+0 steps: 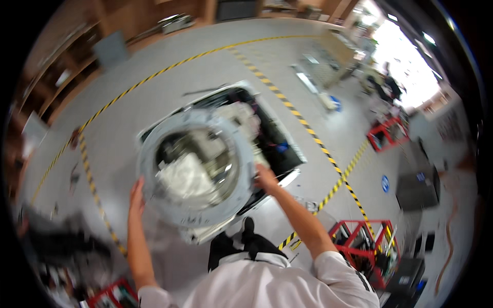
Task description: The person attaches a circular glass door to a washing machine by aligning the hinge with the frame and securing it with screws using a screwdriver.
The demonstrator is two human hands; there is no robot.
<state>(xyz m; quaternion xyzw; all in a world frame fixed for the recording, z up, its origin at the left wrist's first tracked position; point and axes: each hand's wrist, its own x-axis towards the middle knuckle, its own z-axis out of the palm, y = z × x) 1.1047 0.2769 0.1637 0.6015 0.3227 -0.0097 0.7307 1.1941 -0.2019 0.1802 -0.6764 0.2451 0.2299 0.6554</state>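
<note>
Both hands, left (136,194) and right (265,177), gripped opposite edges of a drum (197,167) held over the open washer (267,134); it looked heavy, rigid, best gripped at its rim

I see a grey floor (154,102) crossed by yellow-and-black tape (287,102) — one strip runs diagonally to my right, another curves along the left. Red frames (359,241) stand at lower right, a second red frame (385,134) farther off — wooden shelving (61,72) lines the far left.
</note>
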